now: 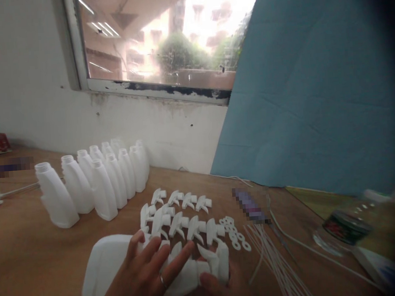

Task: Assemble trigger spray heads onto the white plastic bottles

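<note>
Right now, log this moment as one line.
left hand: over lying bottle; right hand: holding spray head at bottle's neck; around: loose spray heads, white rings, thin tubes, upright bottles

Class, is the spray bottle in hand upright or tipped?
Tipped: the spray bottle lies sideways, trigger sprayer at its right end.

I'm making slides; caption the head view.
Left hand on white bottle, right hand holding trigger head, open bottles behind.

White bottle, sideways, spray head at neck
</note>
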{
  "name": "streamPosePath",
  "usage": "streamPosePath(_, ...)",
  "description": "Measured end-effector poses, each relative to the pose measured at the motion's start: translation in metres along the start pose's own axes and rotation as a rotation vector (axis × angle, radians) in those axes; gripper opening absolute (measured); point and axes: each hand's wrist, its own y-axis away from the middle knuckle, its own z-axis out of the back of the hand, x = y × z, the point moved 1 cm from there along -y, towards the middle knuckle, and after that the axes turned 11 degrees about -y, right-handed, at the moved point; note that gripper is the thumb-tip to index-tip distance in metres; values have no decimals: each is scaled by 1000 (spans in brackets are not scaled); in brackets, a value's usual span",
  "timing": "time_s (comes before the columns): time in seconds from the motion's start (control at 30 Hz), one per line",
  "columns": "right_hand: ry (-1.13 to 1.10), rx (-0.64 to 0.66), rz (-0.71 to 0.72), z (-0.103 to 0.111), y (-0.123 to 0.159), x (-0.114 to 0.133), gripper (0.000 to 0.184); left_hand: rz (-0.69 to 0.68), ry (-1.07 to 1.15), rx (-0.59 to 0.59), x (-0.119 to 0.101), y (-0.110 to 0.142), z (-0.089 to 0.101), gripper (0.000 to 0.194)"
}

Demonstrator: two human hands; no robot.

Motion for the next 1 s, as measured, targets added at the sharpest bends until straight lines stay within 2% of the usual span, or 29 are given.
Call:
streamPosePath(0.13, 19, 2, 20, -4, 5, -2, 64, -55, 16, 13, -5, 1, 3, 78)
streamPosePath(0.3, 84, -152, 51, -5, 14, 1, 67, -52, 45, 5, -11, 2, -4, 76)
streamPosePath(0.47, 105, -163, 34, -9, 20, -1, 67, -50, 38, 74, -15, 3, -4, 86)
streamPosePath(0.67, 132, -163, 44, 2, 19, -13, 75, 41, 43, 187, -21, -1, 1, 107)
streamPosePath(0.77, 137, -133, 78, 6, 17, -14, 70, 24, 88, 167, -21, 0, -3, 106)
streamPosePath(0.87, 122, -134, 105, 6, 17, -12, 64, -38, 109, 92, -18, 2, -6, 98)
streamPosePath(0.93, 134, -85, 93, 5, 17, -10, 60, -63, 109, 47, -17, 4, -7, 94)
streamPosePath(1.0, 149, -36, 91, 6, 16, -7, 60, -58, 98, 50, -16, 4, -6, 94)
